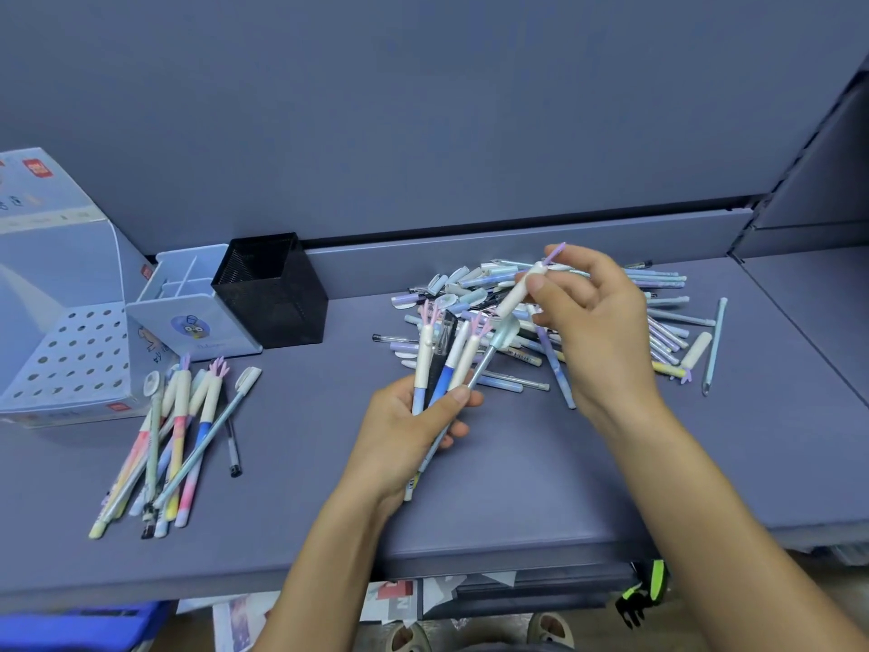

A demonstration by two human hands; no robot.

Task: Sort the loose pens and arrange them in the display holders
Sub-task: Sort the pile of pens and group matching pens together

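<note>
My left hand (pixel 414 425) grips a bundle of several pens (pixel 446 355) fanned upward, with white caps and pink tufts. My right hand (pixel 597 331) is raised over the loose pile of pens (pixel 658 312) and pinches one white-capped pen (pixel 522 289) with a purple tuft. A sorted group of pastel pens (pixel 174 440) lies at the left on the grey shelf (pixel 517 472). The display holders stand at the back left: a perforated white holder (pixel 80 355), a divided light-blue holder (pixel 188 303) and a black mesh cup (pixel 272 289).
The shelf's front edge (pixel 329 571) runs below my forearms. A raised grey back panel (pixel 423 110) stands behind the pile. Beneath the shelf are papers, a blue crate (pixel 70 628) and feet in sandals (pixel 550 630). A shelf upright (pixel 752 228) is at the right.
</note>
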